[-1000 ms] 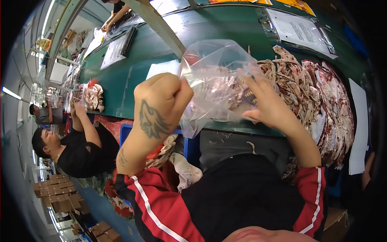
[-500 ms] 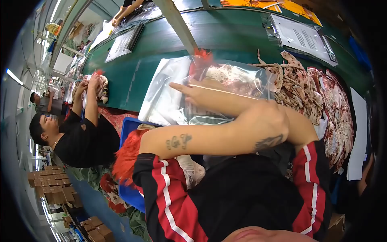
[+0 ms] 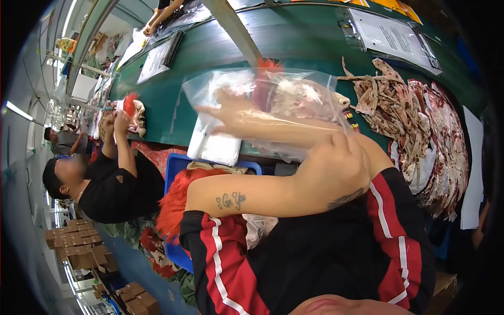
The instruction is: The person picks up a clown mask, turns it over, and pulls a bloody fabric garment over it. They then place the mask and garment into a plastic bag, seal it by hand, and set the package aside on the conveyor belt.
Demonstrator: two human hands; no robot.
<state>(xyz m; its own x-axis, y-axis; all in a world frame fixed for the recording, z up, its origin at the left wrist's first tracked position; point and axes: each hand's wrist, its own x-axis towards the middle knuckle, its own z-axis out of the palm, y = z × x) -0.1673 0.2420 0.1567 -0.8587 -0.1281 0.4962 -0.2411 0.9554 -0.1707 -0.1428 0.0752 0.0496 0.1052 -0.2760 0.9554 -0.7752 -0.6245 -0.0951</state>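
Note:
My left hand (image 3: 338,163) is closed, its fingers pinching the open edge of a clear plastic bag (image 3: 310,79). My left forearm crosses in front of my body to the right. Inside the bag, my right hand (image 3: 226,113) is open, fingers spread toward the bag's far left end, slightly blurred. Behind the bag lies a pale, red-stained item (image 3: 299,97) with a tuft of red hair (image 3: 270,64), partly hidden; it looks like a mask. Beneath my right hand is a stack of white, folded plastic bags (image 3: 218,149).
A blue bin (image 3: 176,252) with red hair (image 3: 173,202) stands by my left arm. Stained cloth-like pieces (image 3: 383,100) are heaped at right on the green table (image 3: 299,37). A printed sheet (image 3: 391,39) lies farther back. A co-worker (image 3: 123,181) at left holds a red-haired item.
The clear bag has shifted left and up off the white stack, and now covers my right hand and forearm. My left hand has moved slightly, still at the bag's edge.

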